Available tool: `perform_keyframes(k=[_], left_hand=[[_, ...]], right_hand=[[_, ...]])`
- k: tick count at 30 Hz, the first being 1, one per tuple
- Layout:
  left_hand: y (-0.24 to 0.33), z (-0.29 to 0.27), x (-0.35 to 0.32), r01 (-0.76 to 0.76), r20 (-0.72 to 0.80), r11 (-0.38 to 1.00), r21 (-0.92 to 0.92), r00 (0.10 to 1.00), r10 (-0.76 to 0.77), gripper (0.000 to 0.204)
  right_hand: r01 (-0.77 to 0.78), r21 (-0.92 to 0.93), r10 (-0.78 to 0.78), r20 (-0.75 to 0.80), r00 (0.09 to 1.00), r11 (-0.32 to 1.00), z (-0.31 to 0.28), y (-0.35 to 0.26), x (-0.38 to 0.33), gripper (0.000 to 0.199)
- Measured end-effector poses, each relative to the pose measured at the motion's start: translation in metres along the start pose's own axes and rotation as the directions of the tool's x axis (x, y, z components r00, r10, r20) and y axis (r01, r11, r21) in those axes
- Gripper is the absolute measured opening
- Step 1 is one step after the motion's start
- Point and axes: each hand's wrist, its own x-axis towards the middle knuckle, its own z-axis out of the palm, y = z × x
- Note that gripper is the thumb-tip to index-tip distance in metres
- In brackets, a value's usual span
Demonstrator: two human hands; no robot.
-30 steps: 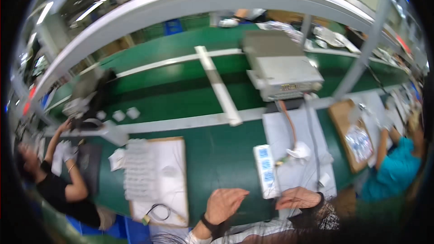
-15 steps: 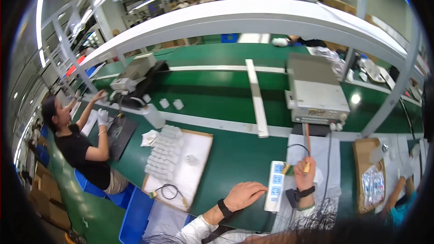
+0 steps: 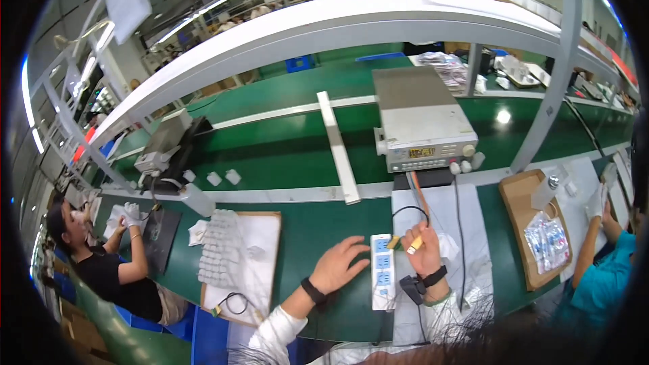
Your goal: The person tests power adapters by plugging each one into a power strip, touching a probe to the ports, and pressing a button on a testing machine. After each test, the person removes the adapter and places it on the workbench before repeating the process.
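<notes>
Left hand: the left hand (image 3: pixel 340 265) lies flat on the green bench top (image 3: pixel 318 230), fingers spread and holding nothing, fingertips just beside the left edge of the white power strip (image 3: pixel 382 281).
Right hand: the right hand (image 3: pixel 420 250) is raised over the strip's far end, fingers pinched around a small yellow plug (image 3: pixel 414 244).
Plug lead: a black cable (image 3: pixel 408 211) loops up from the plug toward the grey bench power supply (image 3: pixel 420 122).
Power strip: lies lengthwise between the two hands, partly on a white mat (image 3: pixel 466 230).
Wrists: a black band on each.
Left of hands: a board with rows of small white parts (image 3: pixel 223 257).
Neighbours: a gloved person in black (image 3: pixel 101 263) at far left; a person in teal (image 3: pixel 602 277) at far right beside a brown tray (image 3: pixel 520 196).
</notes>
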Motion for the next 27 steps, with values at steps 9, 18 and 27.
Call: perform_keyframes(k=[9,18,27], left_hand=[[-0.169,-0.096,0.120,0.168,0.133,0.670,0.723,0.918,-0.374,0.025],[-0.443,-0.192,0.141,0.501,-0.366,-0.024,0.865,0.598,-0.713,0.026],[-0.453,-0.214,0.111,0.558,-0.429,-0.069,0.827,0.547,-0.718,0.030]], right_hand=[[-0.014,-0.594,-0.083,-0.135,0.987,0.805,-0.056,-0.006,-0.023,0.014],[-0.294,-0.290,0.259,-0.154,0.953,0.911,-0.005,-0.003,-0.007,0.033],[-0.305,-0.294,0.279,-0.129,0.952,0.906,-0.027,0.018,-0.011,0.031]])
